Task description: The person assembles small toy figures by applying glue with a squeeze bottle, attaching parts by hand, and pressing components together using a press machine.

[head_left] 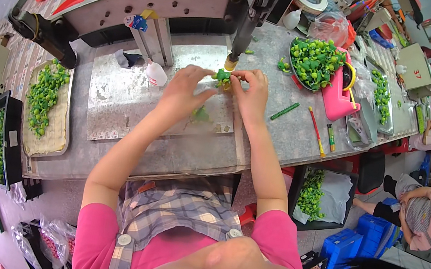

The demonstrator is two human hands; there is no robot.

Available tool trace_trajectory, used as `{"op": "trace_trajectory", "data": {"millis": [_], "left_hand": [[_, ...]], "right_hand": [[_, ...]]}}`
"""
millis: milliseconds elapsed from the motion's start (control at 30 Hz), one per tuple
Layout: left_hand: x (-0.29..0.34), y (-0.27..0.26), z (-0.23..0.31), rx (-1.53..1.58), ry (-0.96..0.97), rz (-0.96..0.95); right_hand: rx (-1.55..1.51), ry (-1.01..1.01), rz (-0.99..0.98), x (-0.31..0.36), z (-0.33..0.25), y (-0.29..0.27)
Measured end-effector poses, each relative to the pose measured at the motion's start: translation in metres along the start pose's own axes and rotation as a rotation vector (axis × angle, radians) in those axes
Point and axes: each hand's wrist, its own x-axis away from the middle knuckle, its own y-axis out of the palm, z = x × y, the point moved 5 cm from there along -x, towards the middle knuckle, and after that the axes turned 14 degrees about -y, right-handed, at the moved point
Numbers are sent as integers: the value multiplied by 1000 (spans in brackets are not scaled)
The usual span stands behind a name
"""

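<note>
Under the brass tip of a dark vertical press head (229, 64) sits a small green figure (222, 76) with leaf-like parts. My right hand (252, 92) pinches it from the right with thumb and index finger. From the left, my left hand (182, 92) reaches its index fingertip to the same piece, its thumb held apart. The fingertips partly hide the piece. Both hands are over a worn metal plate (130, 100) on the bench. Another small green piece (200, 114) lies on the plate below my hands.
A heaped bowl of green pieces (314, 62) stands right, beside a pink holder (339, 95). Several pens, including a red one (317, 130), lie nearby. At left are a lined tray (57, 142) and a black bin (10, 151). A white bottle (155, 74) stands near the machine's upright post (154, 39).
</note>
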Motion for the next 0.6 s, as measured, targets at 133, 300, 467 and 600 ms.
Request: {"op": "trace_trajectory", "data": {"millis": [133,300,467,600], "left_hand": [[-21,22,-9,241,-152,-144],[-33,29,-25,291,-172,-216],[-42,31,-28,370,-198,-342],[-45,31,-25,478,-215,-405]], "right_hand": [[25,-29,34,4,1,2],[24,-50,61,3,-1,0],[9,-48,55,2,0,-3],[13,-54,41,3,0,-5]]}}
